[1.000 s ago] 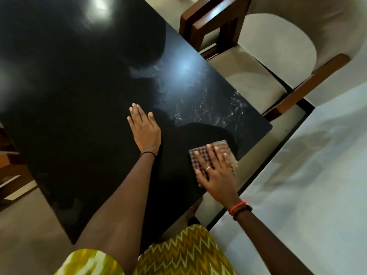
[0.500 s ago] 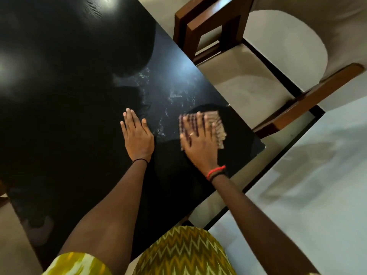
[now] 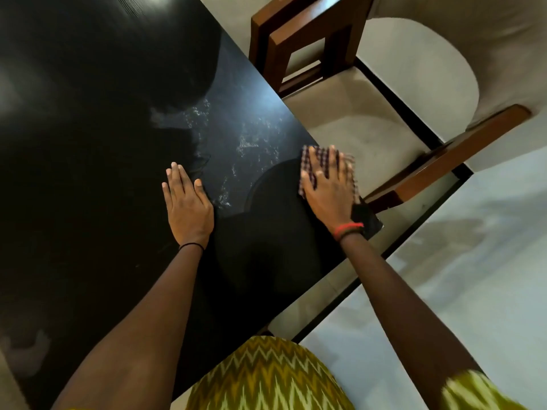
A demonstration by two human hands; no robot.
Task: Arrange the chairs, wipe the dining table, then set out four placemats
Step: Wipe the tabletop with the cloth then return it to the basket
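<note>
right hand on cloth at the table's right edge

dining table (image 3: pixel 88 173): black and glossy, fills the left and middle of the view. pale smears (image 3: pixel 248 143) lie on the top, far of the gap between the two hands.

cloth (image 3: pixel 309 161): checked and folded, flat on the tabletop right at its right edge, a little far of the near right corner. its right side reaches the edge.

right hand (image 3: pixel 328 190): palm down on the cloth, fingers straight and slightly spread, pressing it to the top. fingertips motion-blurred. red and dark bands on the wrist.

left hand (image 3: pixel 189 208): flat on bare tabletop, well left of the cloth, fingers straight and together, thumb alongside. holds nothing. thin black thread on the wrist.

chair (image 3: pixel 355 119): wooden arms, beige seat, just beside the right edge, seat partly tucked under the top.
</note>
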